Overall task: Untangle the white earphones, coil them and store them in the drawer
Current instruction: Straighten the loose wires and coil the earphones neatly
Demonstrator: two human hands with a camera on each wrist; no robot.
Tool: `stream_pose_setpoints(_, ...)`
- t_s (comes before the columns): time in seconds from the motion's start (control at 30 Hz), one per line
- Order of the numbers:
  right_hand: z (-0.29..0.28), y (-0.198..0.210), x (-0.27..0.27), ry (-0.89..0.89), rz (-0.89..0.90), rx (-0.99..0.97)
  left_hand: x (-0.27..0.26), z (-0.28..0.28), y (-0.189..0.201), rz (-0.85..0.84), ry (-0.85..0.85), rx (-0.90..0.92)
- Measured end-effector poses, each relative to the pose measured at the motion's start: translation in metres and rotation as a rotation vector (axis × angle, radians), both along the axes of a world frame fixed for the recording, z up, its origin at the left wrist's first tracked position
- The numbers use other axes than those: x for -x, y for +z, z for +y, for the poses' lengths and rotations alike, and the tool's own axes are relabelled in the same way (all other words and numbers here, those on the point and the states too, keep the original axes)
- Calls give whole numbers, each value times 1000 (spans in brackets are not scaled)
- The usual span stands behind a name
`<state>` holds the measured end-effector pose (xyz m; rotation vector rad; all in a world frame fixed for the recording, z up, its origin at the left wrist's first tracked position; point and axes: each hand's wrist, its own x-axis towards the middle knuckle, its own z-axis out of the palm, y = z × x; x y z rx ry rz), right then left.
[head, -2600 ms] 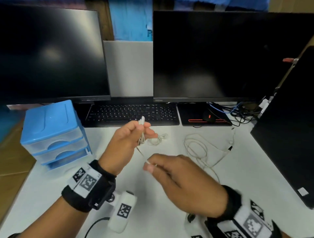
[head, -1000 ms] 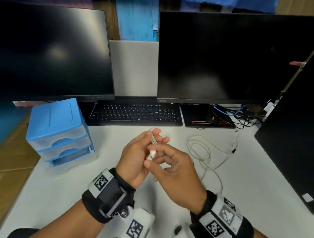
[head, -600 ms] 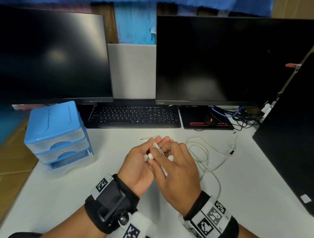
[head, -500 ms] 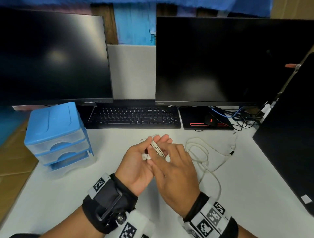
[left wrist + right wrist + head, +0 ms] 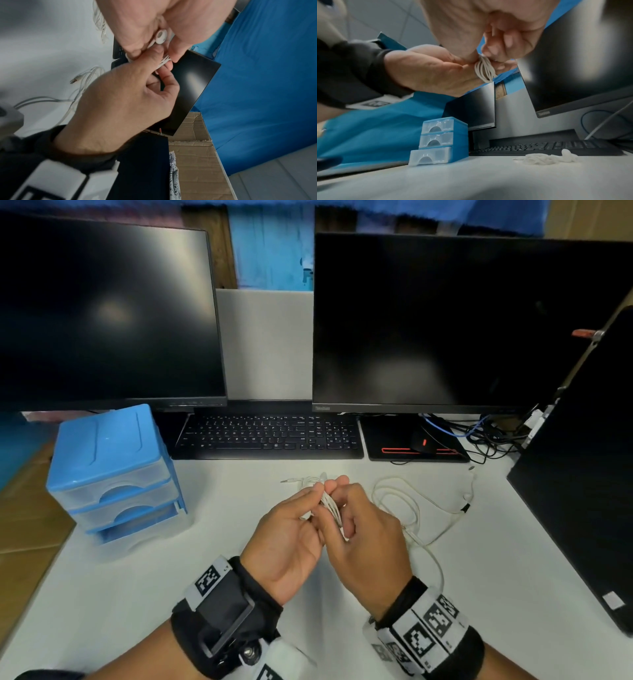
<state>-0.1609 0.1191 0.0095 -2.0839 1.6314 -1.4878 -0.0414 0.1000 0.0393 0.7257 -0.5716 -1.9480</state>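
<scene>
Two hands pinch coiled white earphones point(image 5: 330, 505) above the counter point(image 5: 137, 594): left hand point(image 5: 291, 529) holds loops, right hand point(image 5: 363, 539) grips strands. Light, limp, springy cord likely needs holding across the bundle.

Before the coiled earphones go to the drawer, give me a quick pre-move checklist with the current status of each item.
1. Earphones coiled in loops: ok.
2. Left hand pinching the coil: ok.
3. Right hand also holding it: ok.
4. Earbud tucked between the hands: ok.
5. Drawer unit bottom drawer pulled out: ok, but not far.
6. Second white cable clear of the coil: cannot tell.
</scene>
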Motion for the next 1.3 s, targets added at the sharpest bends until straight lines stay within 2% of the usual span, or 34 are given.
stream_pose_setpoints(0.07,-1,-1,1,41,-72,-48,0,-1,1,-17,5,11)
stream_pose_setpoints(0.13,-2,1,4,158,-172,-174,-3,-4,2,-24,35,22)
stream_pose_setpoints(0.2,-2,6,7,227,-188,-260,-6,-6,4,-21,63,36)
stream_pose_setpoints(0.43,-2,4,3,151,-295,-256,1,2,-1,-83,15,86)
stream_pose_setpoints(0.6,2,6,-3,144,-496,-265,5,2,-8,-105,19,82)
stream_pose_setpoints(0.77,6,-1,-3,126,-240,-179,3,2,-10,-104,17,47)
stream_pose_setpoints(0.93,2,-1,-3,125,-226,-145,2,1,-3,-86,41,53)
stream_pose_setpoints(1.1,1,-2,-1,7,-59,-85,4,4,-4,-90,53,24)
stream_pose_setpoints(1.3,1,-4,3,174,-181,-250,6,7,-8,-48,70,-13)
